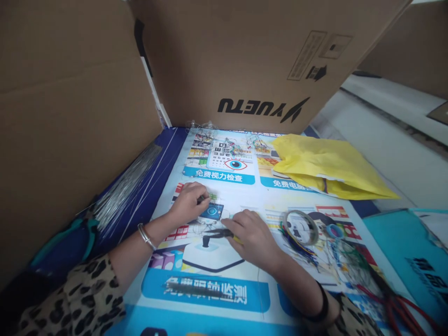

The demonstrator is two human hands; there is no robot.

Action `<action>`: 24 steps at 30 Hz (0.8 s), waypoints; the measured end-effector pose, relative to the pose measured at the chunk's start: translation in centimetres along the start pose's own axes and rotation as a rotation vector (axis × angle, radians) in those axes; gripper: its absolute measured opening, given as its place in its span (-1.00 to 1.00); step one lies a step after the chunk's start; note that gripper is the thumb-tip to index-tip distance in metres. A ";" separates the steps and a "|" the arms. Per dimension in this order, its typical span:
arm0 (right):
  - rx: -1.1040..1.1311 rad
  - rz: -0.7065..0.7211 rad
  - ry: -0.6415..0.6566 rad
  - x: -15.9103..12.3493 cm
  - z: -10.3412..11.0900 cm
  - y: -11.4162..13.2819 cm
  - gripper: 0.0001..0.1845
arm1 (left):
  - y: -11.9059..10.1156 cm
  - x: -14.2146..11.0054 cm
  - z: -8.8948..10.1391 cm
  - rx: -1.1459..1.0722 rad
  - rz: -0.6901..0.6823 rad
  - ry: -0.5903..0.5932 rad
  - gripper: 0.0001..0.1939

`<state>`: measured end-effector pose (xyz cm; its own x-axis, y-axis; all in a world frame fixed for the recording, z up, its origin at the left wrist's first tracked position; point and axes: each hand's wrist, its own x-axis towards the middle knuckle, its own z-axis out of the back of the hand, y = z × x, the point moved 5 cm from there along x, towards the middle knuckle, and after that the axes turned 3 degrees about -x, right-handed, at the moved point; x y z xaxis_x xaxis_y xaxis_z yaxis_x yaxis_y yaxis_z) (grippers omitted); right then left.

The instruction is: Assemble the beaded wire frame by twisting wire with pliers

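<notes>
My right hand [251, 237] is closed around a pair of pliers [217, 233] with dark jaws and a yellow handle. The jaws point left over the printed sheet. My left hand [190, 202] is pinched shut just beyond the pliers, to the left; what lies between its fingertips is too small to make out. A thin, beaded wire piece [209, 222] with small clear beads lies between the two hands, close to the jaws. Whether the jaws touch it cannot be told.
Cardboard walls [196, 60] stand behind and left. Thin silver wires [128, 189] lie left, near teal-handled pliers [66, 245]. Right are a yellow bag [329, 161], a tape roll [313, 233], coloured wires [299, 247] and red-handled scissors [395, 308]. Tangled wire pieces [231, 144] lie at the back.
</notes>
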<state>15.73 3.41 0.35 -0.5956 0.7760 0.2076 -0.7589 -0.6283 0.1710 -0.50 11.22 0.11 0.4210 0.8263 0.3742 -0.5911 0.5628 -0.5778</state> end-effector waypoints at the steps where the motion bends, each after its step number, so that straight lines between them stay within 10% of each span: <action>1: -0.006 0.032 0.029 -0.1 -0.1 0.5 -0.67 | 0.0 0.0 0.0 -0.003 -0.003 0.002 -0.86; 24: -0.017 0.076 0.127 0.4 -0.5 0.0 -0.79 | -0.2 -0.3 0.3 -0.035 -0.079 -0.054 -0.95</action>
<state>15.36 3.75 -0.05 -0.6791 0.7278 0.0955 -0.7142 -0.6851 0.1433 -0.72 10.90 0.38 0.4266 0.7801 0.4578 -0.5330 0.6257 -0.5696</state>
